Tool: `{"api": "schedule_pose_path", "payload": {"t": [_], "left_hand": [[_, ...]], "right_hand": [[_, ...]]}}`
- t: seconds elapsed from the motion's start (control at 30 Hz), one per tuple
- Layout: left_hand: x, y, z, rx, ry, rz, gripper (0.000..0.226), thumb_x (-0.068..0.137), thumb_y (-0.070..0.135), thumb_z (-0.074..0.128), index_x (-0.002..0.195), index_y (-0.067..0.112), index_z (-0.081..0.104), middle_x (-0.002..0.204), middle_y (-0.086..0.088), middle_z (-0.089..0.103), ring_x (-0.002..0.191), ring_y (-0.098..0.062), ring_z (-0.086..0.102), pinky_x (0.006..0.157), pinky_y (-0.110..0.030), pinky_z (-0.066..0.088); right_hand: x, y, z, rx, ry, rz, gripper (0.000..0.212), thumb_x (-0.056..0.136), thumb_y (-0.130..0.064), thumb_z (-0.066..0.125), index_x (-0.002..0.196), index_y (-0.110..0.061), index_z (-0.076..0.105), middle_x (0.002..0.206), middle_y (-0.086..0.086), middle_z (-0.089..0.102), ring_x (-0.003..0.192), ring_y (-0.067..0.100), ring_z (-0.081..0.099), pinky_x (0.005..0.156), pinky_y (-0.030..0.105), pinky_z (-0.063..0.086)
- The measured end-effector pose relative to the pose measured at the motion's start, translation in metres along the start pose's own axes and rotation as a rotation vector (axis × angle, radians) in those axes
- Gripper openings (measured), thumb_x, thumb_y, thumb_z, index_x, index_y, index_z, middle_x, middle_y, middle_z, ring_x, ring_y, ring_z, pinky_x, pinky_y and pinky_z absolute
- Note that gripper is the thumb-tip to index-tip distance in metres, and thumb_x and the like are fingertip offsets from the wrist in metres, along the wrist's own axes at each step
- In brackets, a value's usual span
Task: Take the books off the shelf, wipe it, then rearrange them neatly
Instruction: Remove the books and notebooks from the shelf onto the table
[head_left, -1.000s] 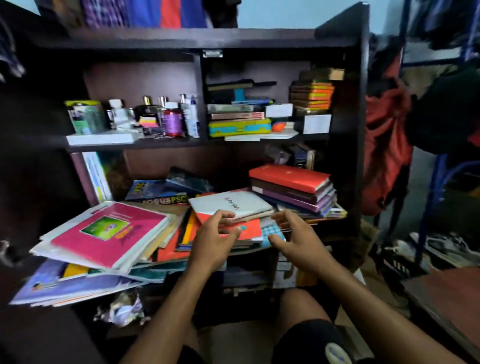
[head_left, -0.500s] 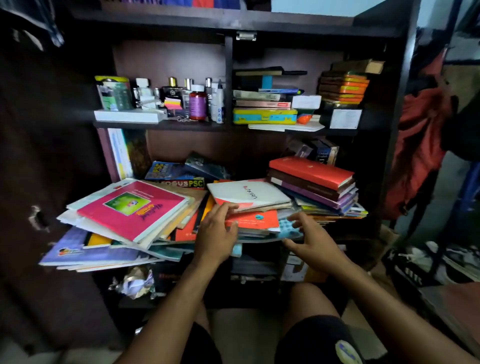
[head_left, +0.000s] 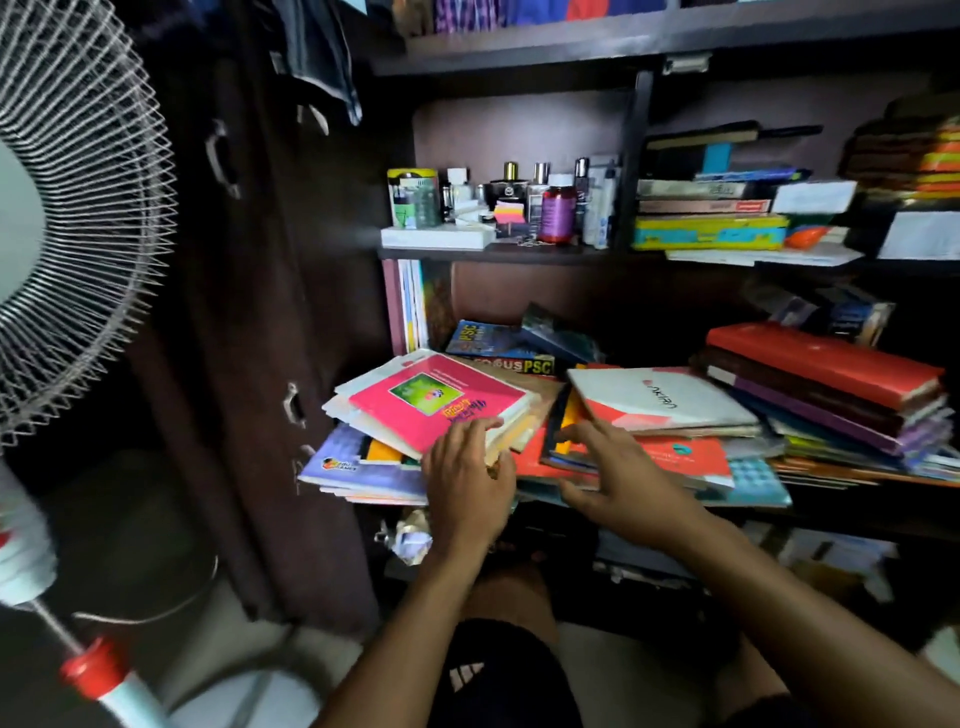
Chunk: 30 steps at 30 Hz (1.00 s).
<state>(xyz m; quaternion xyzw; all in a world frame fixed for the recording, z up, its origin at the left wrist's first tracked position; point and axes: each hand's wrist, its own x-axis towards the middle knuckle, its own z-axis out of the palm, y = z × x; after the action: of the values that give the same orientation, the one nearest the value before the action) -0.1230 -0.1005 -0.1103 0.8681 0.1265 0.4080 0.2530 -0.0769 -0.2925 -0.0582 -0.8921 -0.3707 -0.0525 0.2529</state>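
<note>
A dark wooden shelf (head_left: 498, 253) holds messy heaps of books on its lower level. A pink-covered book (head_left: 431, 405) tops the left pile, which juts out past the shelf's front. My left hand (head_left: 465, 480) lies against the front corner of that pile, fingertips on the pink book's edge. A white book (head_left: 660, 400) lies over red and orange ones in the middle. My right hand (head_left: 608, 465) reaches to the front edge of this middle pile, fingers spread on the books below the white one. A stack topped by a red book (head_left: 826, 358) sits at the right.
Bottles and small containers (head_left: 556, 213) crowd the upper shelf's left half, stacked books (head_left: 711, 208) its right half. A standing fan (head_left: 67, 218) fills the left side near the cupboard door (head_left: 270, 312). Crumpled paper (head_left: 410, 538) sits below the books. My knees are at the bottom.
The view has swung left, bringing the fan in. My left hand moved from the middle pile to the pink-topped pile; my right hand moved left onto the middle pile's front edge.
</note>
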Motion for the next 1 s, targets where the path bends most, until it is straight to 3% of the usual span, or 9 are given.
{"api": "schedule_pose_path", "payload": {"t": [0.13, 0.33, 0.57, 0.67, 0.77, 0.83, 0.93, 1.0], "left_hand": [[0.004, 0.015, 0.012, -0.044, -0.094, 0.051, 0.039, 0.086, 0.037, 0.051, 0.121, 0.025, 0.063, 0.117, 0.003, 0.064, 0.109, -0.025, 0.059, 0.094, -0.042, 0.047], [0.036, 0.050, 0.034, -0.322, -0.292, -0.033, 0.034, 0.091, 0.029, 0.058, 0.124, 0.030, 0.059, 0.122, 0.009, 0.064, 0.111, -0.014, 0.061, 0.094, -0.038, 0.053], [0.147, 0.018, 0.068, -0.057, -0.465, -0.138, 0.041, 0.094, 0.027, 0.061, 0.134, 0.019, 0.060, 0.135, -0.008, 0.064, 0.124, -0.029, 0.058, 0.100, -0.037, 0.048], [0.198, -0.006, 0.075, 0.070, -0.519, -0.152, 0.041, 0.094, 0.018, 0.060, 0.135, 0.012, 0.062, 0.136, -0.016, 0.063, 0.125, -0.034, 0.058, 0.097, -0.034, 0.046], [0.236, -0.036, 0.082, 0.223, -0.561, -0.205, 0.038, 0.096, 0.020, 0.054, 0.132, 0.007, 0.061, 0.135, -0.022, 0.063, 0.121, -0.038, 0.061, 0.096, -0.040, 0.050], [0.249, -0.056, 0.092, 0.272, -0.557, -0.245, 0.044, 0.097, 0.028, 0.056, 0.136, 0.010, 0.057, 0.136, -0.022, 0.062, 0.121, -0.040, 0.061, 0.097, -0.043, 0.051], [0.253, -0.078, 0.110, 0.383, -0.593, -0.276, 0.068, 0.093, 0.050, 0.060, 0.148, 0.019, 0.037, 0.137, -0.019, 0.062, 0.124, -0.041, 0.060, 0.103, -0.047, 0.045], [0.258, -0.089, 0.121, 0.435, -0.641, -0.284, 0.076, 0.092, 0.054, 0.058, 0.153, 0.021, 0.027, 0.140, -0.016, 0.060, 0.127, -0.039, 0.057, 0.105, -0.046, 0.040]], "right_hand": [[0.004, 0.013, -0.007, 0.031, 0.015, 0.050, 0.046, 0.086, -0.039, 0.069, 0.128, -0.028, 0.052, 0.126, -0.003, 0.053, 0.119, 0.019, 0.051, 0.102, 0.041, 0.044], [0.015, 0.044, -0.033, 0.035, 0.151, 0.068, 0.030, 0.088, -0.028, 0.071, 0.116, -0.025, 0.060, 0.110, -0.004, 0.062, 0.105, 0.017, 0.058, 0.091, 0.036, 0.048], [0.095, 0.066, -0.053, -0.035, 0.123, 0.085, 0.025, 0.090, -0.029, 0.070, 0.111, -0.021, 0.059, 0.106, 0.000, 0.061, 0.103, 0.022, 0.057, 0.081, 0.032, 0.041], [0.146, 0.065, -0.043, -0.043, 0.048, 0.097, 0.031, 0.087, -0.032, 0.070, 0.114, -0.019, 0.063, 0.109, 0.006, 0.069, 0.105, 0.025, 0.063, 0.084, 0.033, 0.047], [0.187, 0.055, -0.026, 0.062, -0.065, 0.110, 0.040, 0.071, -0.061, 0.071, 0.096, -0.030, 0.067, 0.090, -0.013, 0.070, 0.084, 0.003, 0.067, 0.074, 0.021, 0.045], [0.213, 0.061, -0.008, 0.109, -0.106, 0.132, 0.045, 0.073, -0.060, 0.077, 0.109, -0.034, 0.067, 0.099, -0.020, 0.071, 0.091, -0.003, 0.066, 0.079, 0.011, 0.044], [0.261, 0.086, 0.021, 0.020, -0.156, 0.165, 0.066, 0.077, -0.062, 0.074, 0.136, -0.040, 0.055, 0.123, -0.003, 0.069, 0.112, 0.020, 0.066, 0.093, 0.029, 0.052], [0.292, 0.113, 0.044, 0.009, -0.152, 0.217, 0.091, 0.059, -0.080, 0.071, 0.135, -0.035, 0.055, 0.121, 0.000, 0.070, 0.111, 0.026, 0.067, 0.094, 0.036, 0.054]]}}
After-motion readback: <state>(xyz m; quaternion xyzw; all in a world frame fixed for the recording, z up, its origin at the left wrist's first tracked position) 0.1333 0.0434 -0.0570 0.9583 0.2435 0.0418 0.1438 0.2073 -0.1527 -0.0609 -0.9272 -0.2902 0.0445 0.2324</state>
